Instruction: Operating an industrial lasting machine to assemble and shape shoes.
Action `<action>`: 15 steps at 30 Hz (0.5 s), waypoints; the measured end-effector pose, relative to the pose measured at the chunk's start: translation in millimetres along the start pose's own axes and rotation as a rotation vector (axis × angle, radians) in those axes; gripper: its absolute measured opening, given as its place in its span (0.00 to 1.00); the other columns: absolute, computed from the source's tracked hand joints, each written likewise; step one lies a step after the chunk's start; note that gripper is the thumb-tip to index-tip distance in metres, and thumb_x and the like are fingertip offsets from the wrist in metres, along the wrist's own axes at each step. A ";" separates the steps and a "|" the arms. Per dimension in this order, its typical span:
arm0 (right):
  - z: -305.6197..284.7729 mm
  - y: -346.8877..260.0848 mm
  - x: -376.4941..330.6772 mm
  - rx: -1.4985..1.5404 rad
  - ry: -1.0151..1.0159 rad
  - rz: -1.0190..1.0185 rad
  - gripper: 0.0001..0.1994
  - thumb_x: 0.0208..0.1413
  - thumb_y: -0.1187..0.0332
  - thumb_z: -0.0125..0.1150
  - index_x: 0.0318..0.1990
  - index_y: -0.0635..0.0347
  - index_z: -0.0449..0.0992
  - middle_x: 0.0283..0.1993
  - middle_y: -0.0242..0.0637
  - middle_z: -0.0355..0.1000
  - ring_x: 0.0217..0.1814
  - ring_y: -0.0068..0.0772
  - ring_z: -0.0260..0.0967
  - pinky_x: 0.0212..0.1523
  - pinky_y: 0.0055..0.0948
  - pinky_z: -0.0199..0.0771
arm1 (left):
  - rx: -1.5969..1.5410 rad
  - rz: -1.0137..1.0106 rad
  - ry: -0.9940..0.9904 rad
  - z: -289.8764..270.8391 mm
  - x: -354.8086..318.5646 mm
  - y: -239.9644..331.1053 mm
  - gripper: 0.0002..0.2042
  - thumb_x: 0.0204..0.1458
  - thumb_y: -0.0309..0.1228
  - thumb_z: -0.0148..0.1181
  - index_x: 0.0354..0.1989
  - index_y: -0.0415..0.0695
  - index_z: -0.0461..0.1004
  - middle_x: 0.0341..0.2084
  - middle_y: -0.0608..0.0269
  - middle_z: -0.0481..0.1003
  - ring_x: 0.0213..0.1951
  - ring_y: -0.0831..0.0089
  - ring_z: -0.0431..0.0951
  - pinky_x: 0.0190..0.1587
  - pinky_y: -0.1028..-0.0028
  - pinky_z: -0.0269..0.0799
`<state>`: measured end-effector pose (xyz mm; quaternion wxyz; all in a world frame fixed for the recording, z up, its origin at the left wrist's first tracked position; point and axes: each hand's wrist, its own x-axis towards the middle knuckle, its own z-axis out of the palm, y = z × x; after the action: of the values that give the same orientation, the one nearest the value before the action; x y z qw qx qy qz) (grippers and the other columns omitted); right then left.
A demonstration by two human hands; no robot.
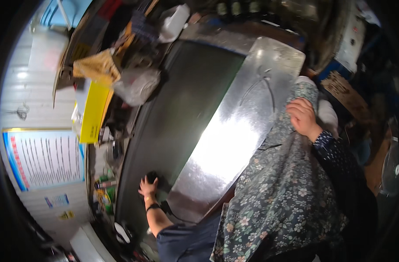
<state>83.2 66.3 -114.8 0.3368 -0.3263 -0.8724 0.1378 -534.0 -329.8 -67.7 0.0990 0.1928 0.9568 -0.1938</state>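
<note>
My left hand (148, 188) reaches out at the lower left with its fingers spread, beside a small dark rounded object (152, 177). It is over the long dark flat surface (182, 96); whether the palm presses on it I cannot tell. At the right, my right hand (300, 117) curls its fingers over a floral cloth (287, 187) with pale blossoms on dark grey. The cloth narrows to a roll-like shape with a white end beyond the hand and spreads broadly below it. A shiny metal plate (212, 144) lies between my two hands.
A thin dark cord (271, 94) loops on the plate's far part. Along the left edge stand a yellow box (94, 114), a clear plastic bag (138, 85) and small packets. A printed poster (46, 159) hangs on the white wall. Brown cardboard (345, 94) lies at far right.
</note>
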 end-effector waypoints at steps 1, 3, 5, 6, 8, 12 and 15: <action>2.9 -4.0 -0.8 -0.022 0.030 0.016 0.09 0.44 0.74 0.59 0.35 0.59 0.79 0.42 0.37 0.77 0.53 0.44 0.71 0.62 0.45 0.64 | 0.007 -0.030 0.000 1.4 3.1 -10.7 0.36 0.52 0.58 0.56 0.67 0.52 0.63 0.65 0.57 0.64 0.67 0.58 0.60 0.68 0.43 0.48; -0.1 -4.9 -6.2 0.001 0.075 0.007 0.09 0.43 0.74 0.60 0.35 0.58 0.79 0.42 0.35 0.77 0.53 0.42 0.71 0.63 0.43 0.64 | -0.269 0.129 -0.046 5.4 9.8 -0.7 0.30 0.56 0.56 0.52 0.58 0.45 0.72 0.54 0.54 0.75 0.59 0.60 0.72 0.62 0.52 0.61; 5.2 -3.4 -15.7 -0.012 0.101 0.028 0.09 0.44 0.74 0.59 0.36 0.57 0.79 0.43 0.35 0.77 0.53 0.41 0.71 0.64 0.43 0.63 | -0.319 0.046 0.014 17.7 3.7 -7.0 0.28 0.59 0.55 0.50 0.53 0.43 0.74 0.51 0.54 0.77 0.56 0.59 0.75 0.54 0.61 0.70; 9.0 -4.7 -15.7 0.008 0.095 0.021 0.09 0.44 0.74 0.59 0.36 0.57 0.79 0.44 0.35 0.77 0.54 0.39 0.71 0.65 0.43 0.63 | -0.109 -0.201 0.129 27.8 9.0 -13.9 0.27 0.59 0.55 0.49 0.53 0.43 0.74 0.54 0.54 0.75 0.57 0.60 0.74 0.50 0.64 0.73; 12.2 -7.5 -16.9 -0.016 0.110 0.040 0.09 0.45 0.74 0.59 0.37 0.57 0.79 0.45 0.35 0.76 0.55 0.38 0.70 0.65 0.43 0.62 | 0.009 -0.188 0.441 37.9 12.1 -9.1 0.30 0.59 0.58 0.49 0.57 0.45 0.72 0.59 0.58 0.71 0.59 0.57 0.71 0.58 0.57 0.68; 10.6 -1.2 -26.5 -0.016 0.066 0.028 0.09 0.48 0.73 0.59 0.38 0.56 0.79 0.47 0.33 0.76 0.58 0.36 0.69 0.67 0.42 0.59 | 0.063 -0.049 0.187 17.1 20.8 14.0 0.34 0.63 0.61 0.32 0.56 0.48 0.75 0.57 0.59 0.74 0.56 0.55 0.74 0.66 0.48 0.55; 11.6 -0.6 -28.0 -0.026 0.076 0.032 0.09 0.49 0.71 0.58 0.39 0.56 0.79 0.47 0.32 0.76 0.59 0.35 0.68 0.69 0.41 0.58 | 0.224 -0.012 0.109 10.0 32.8 -9.5 0.27 0.59 0.53 0.50 0.53 0.43 0.76 0.52 0.52 0.76 0.46 0.53 0.79 0.62 0.53 0.62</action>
<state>90.7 47.1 -137.0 0.3630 -0.3494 -0.8555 0.1191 -566.5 -331.2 -82.3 0.0236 0.2072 0.9342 -0.2893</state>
